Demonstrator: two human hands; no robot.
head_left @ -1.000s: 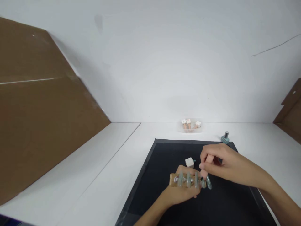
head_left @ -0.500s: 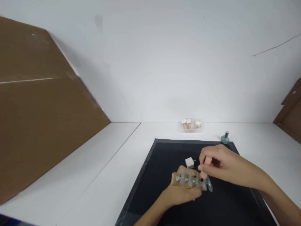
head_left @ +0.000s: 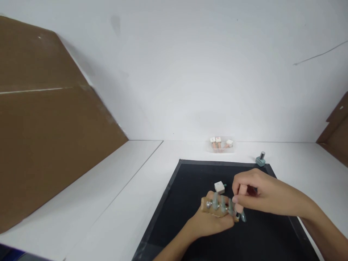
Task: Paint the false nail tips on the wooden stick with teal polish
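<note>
My left hand (head_left: 209,219) is closed around a tan nail-tip stand (head_left: 204,203), a short bar with small silver knobs. Several glossy grey-green false nails (head_left: 223,203) stick up in a row along it. Pinched in my right hand (head_left: 251,188) is a nail polish brush (head_left: 239,207) with a pink handle. Its lower end is at the false nails near the right end of the row; the bristles are too small to make out. Just beyond my left hand, a white cube-shaped bottle (head_left: 219,187) lies on the black mat (head_left: 195,174), with a green neck pointing right.
A clear tray (head_left: 231,149) by the back wall holds several white cubes with pink stems (head_left: 218,140). A grey-green block with a metal post (head_left: 260,160) stands at the mat's far right corner. Brown boards (head_left: 54,137) flank the white table on both sides.
Both hands have shifted slightly to the right. The brush has moved a little right and down along the row of false nails, and the stand is tilted slightly more.
</note>
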